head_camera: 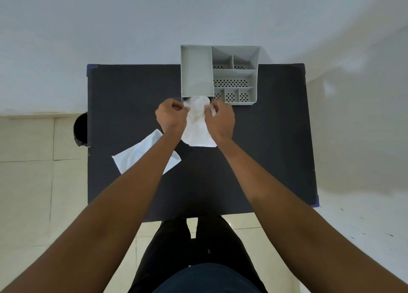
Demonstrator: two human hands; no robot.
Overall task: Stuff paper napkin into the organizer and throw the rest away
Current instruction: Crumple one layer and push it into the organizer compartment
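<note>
A grey organizer (pixel 196 71) with several compartments stands at the far edge of the dark table (pixel 265 138). Right in front of its large left compartment, a white paper napkin bundle in a clear wrapper (pixel 198 120) lies between my hands. My left hand (pixel 171 116) pinches its left side and my right hand (pixel 219 118) pinches its right side, both with fingers closed on it. The bundle's far end touches the low front slot of the organizer. A flat white napkin (pixel 134 156) lies on the table to the left, partly under my left forearm.
A black round bin (pixel 80 127) stands on the floor just off the table's left edge. Pale tiled floor surrounds the table, and a white wall rises behind the organizer. My legs are at the table's near edge.
</note>
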